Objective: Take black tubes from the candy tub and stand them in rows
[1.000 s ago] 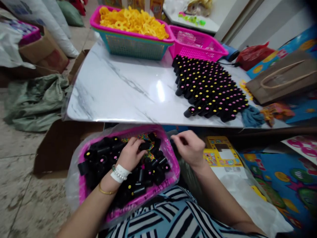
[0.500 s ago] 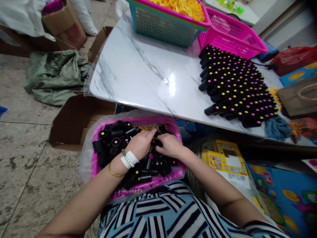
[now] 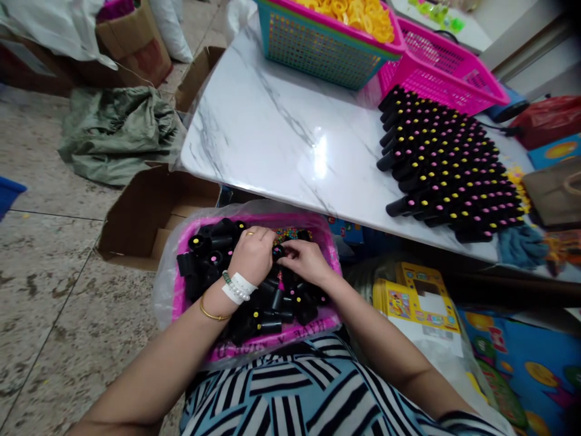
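Both hands work at one black cylinder (image 3: 278,252) over the pink tub (image 3: 327,239).
The left hand (image 3: 254,255) seems to have its grip curled around the piece; the right hand's (image 3: 307,261) thumb and fingers sit close at its right side, though whether they pinch it I cannot tell. The step looks like close handling of one piece, and the next move probably calls for a steady left hold. The cylinder is dark, with a pink dot, just near of multicoloured beads (image 3: 297,234).
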`<state>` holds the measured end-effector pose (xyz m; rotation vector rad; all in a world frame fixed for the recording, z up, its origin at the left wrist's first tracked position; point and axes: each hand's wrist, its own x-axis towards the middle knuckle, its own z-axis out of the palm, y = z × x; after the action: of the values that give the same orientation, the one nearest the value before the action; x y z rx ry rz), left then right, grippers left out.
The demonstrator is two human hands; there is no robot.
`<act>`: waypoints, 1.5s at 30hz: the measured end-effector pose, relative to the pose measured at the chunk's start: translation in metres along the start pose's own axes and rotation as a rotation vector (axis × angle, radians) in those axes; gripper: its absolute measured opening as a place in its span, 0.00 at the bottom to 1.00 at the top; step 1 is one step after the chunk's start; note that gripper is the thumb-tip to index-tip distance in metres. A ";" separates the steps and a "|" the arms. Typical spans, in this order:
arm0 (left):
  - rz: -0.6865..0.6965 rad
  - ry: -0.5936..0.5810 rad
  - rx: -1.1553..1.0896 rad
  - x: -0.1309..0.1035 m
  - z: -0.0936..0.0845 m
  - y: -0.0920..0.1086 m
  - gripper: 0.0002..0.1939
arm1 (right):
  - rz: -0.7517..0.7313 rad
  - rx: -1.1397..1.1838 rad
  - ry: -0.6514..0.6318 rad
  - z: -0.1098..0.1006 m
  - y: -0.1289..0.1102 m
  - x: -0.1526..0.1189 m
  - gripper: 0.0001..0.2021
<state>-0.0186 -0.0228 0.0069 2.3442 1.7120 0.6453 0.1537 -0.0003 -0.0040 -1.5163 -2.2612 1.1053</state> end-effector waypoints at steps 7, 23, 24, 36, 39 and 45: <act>-0.019 0.112 -0.147 0.002 0.005 0.000 0.15 | -0.146 0.522 0.205 -0.011 0.013 -0.032 0.16; 0.160 -0.439 0.232 0.029 0.025 0.017 0.13 | -0.213 0.279 0.182 -0.027 0.020 -0.043 0.15; 0.158 -0.437 0.234 0.029 0.026 0.017 0.12 | -0.215 0.297 0.189 -0.030 0.020 -0.045 0.15; -0.234 0.010 0.066 0.020 0.018 0.012 0.13 | 0.010 -0.159 0.028 -0.007 0.007 -0.017 0.09; -0.328 0.121 -0.085 0.019 0.014 0.009 0.14 | 0.088 -0.251 -0.028 0.004 -0.006 -0.001 0.07; -0.511 0.196 -0.355 0.016 0.004 0.006 0.16 | 0.031 -0.130 -0.049 0.004 0.000 0.006 0.10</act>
<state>-0.0076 -0.0096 0.0090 1.5662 1.9709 0.9961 0.1488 0.0028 -0.0082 -1.5946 -2.3924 1.0324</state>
